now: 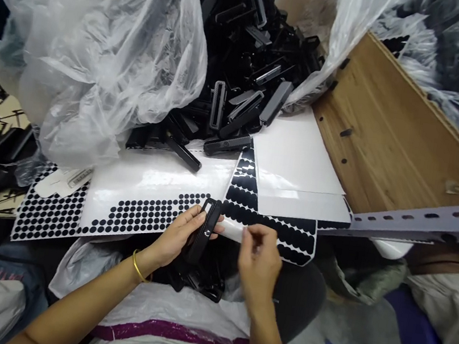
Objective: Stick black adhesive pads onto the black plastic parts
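Observation:
My left hand (179, 235), with a yellow bangle at the wrist, is wrapped round a narrow black plastic case (205, 231). The case stands tilted and carries a small white patch near its top and a shiny round spot lower down. To its right is my right hand (258, 259), apart from the case, thumb and index finger pinched together; whatever may be between them is too small to make out. Just beyond both hands lie a white sheet with round black stickers (140, 216) and a sheet with larger black shapes (290, 230).
A clear plastic bag (113, 51) bulges at the back left beside a heap of black plastic cases (247, 54). White paper sheets (300, 159) lie near a wooden panel (391, 127) on the right. Below my hands, an open bag (131, 309) holds more black pieces.

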Tool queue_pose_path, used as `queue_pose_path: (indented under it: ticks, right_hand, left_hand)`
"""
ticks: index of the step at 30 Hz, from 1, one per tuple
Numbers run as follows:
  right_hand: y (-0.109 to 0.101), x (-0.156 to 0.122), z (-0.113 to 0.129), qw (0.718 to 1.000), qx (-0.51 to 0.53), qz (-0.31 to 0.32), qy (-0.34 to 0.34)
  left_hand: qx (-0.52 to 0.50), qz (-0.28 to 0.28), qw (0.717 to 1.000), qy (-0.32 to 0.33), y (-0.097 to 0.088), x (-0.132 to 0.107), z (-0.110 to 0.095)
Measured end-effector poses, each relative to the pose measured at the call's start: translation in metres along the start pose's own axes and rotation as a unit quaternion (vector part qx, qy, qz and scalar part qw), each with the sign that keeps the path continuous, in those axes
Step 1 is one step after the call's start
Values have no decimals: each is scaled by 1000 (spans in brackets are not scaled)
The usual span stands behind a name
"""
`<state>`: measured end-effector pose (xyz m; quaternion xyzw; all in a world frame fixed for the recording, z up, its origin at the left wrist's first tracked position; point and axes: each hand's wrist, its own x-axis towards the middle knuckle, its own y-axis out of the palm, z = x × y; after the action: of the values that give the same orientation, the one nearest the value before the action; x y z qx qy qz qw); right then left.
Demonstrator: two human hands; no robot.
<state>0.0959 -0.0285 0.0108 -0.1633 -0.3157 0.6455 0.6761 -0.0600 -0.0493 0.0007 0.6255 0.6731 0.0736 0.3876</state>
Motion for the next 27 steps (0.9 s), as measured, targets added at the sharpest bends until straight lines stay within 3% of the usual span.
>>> queue_pose_path:
  ticks: [2,5,8,11,14,17,21,27]
  right_hand:
    - [-27,3,-16,997,-54,-51,-2]
    - [-56,7,-42,984,-160,-57,-48]
    - [-63,10,-57,966,-238,-9,-98]
    - [-54,10,-53,960,-250,40,-122]
    - [-39,7,-31,977,-136,107,-122]
    - [-22,5,-7,984,57,169,-10]
    - [-1,12,10,944,242,188,127]
    - [14,21,13,911,307,210,177]
  left_hand:
    - [1,12,1000,-17,-1,2,4]
    - [-4,10,999,-30,-2,6,9]
    - [-8,6,999,-37,-3,10,12]
    - [-7,6,999,-40,-4,12,12]
    - [-7,7,999,-41,-4,13,11]
    - [-7,13,999,-48,-3,10,8]
    - [11,30,998,-61,-3,2,2]
    - [17,45,997,-61,-4,-7,-1]
